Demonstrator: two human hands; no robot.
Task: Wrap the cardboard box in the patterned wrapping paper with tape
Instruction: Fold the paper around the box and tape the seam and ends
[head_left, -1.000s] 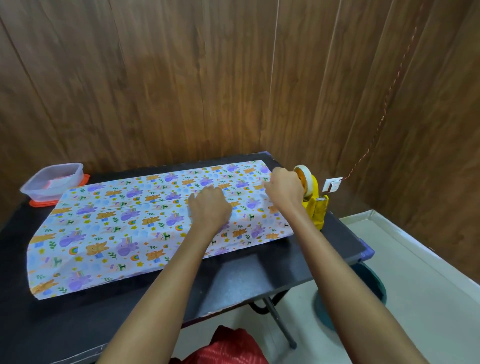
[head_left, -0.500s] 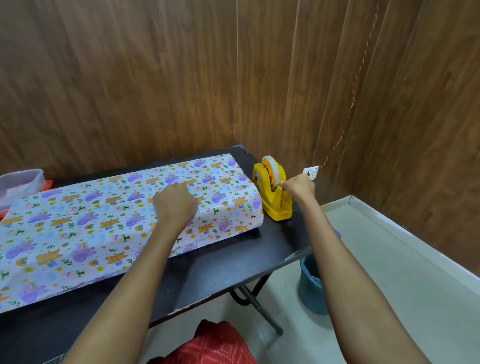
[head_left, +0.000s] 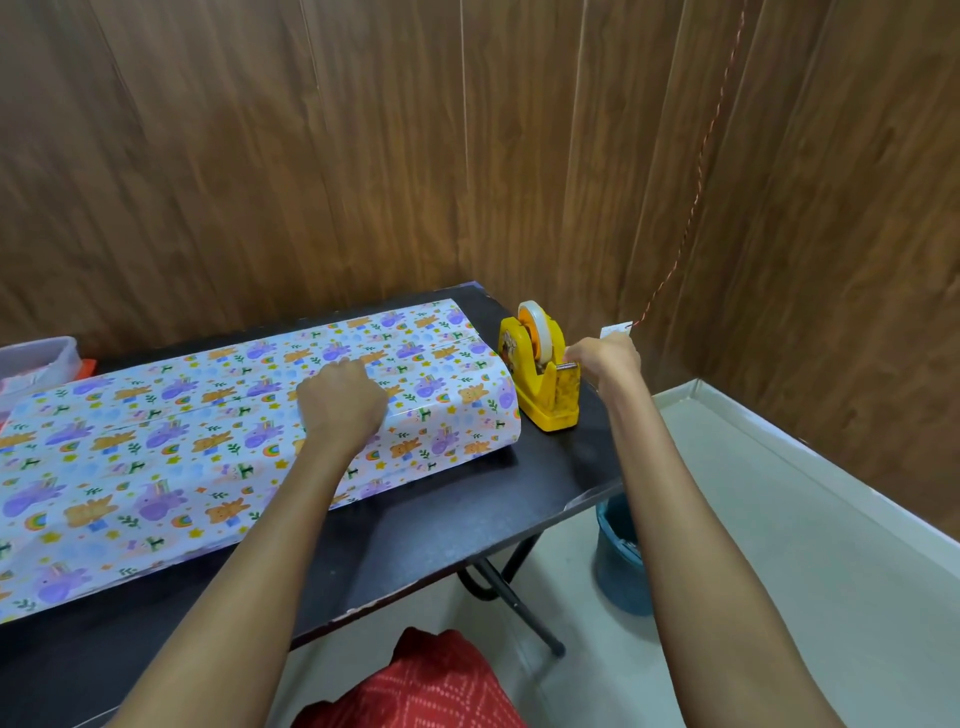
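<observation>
Across the black tabletop (head_left: 467, 519) the patterned wrapping paper (head_left: 156, 467) runs lengthwise left to right, folded over the cardboard box, which is hidden beneath. Its right end stops just beside the yellow plastic tape dispenser (head_left: 550, 405), and bare table lies along my near edge. My left hand (head_left: 340, 402) presses the overlap with bent fingers, gripping nothing. My right hand (head_left: 605, 358) pinches at the cutter; I cannot tell whether it has tape. The dispenser's sticker is unreadable.
</observation>
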